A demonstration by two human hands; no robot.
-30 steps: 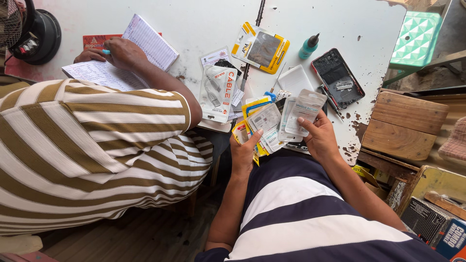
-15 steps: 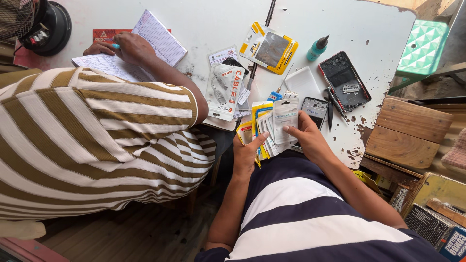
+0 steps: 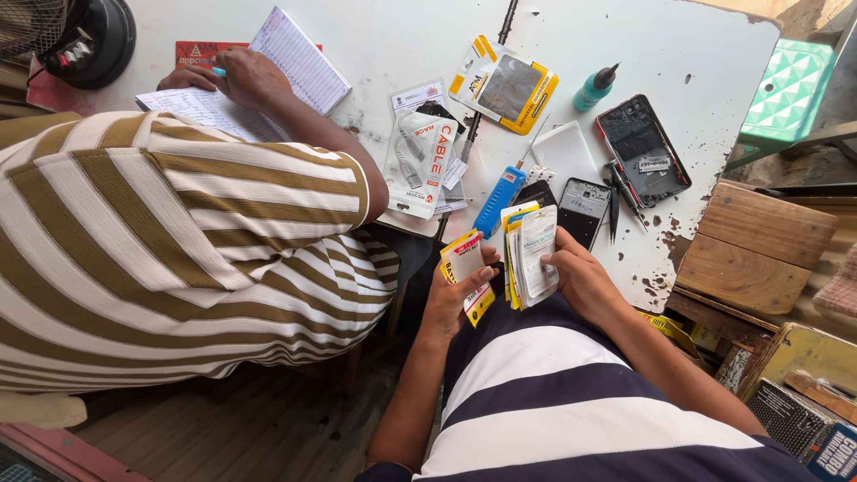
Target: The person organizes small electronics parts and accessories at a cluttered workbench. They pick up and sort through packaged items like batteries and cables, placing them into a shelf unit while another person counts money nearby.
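White and paint-chipped, the worn table (image 3: 714, 54) is seen from the head view, strewn with packets. At its near edge, a fanned stack of flat yellow-and-white plastic sachets (image 3: 531, 254) is grasped by the right hand (image 3: 585, 281), thumb across the front one. One yellow-and-white sachet (image 3: 466, 268) has been drawn apart and is pinched in the left hand (image 3: 451, 299); most of the stack appears yet to be gone through. A black opened phone with a red rim (image 3: 643, 147) lies toward the right edge. A co-worker's hand (image 3: 245, 76) rests on a lined notebook (image 3: 299, 58) at the far left corner.
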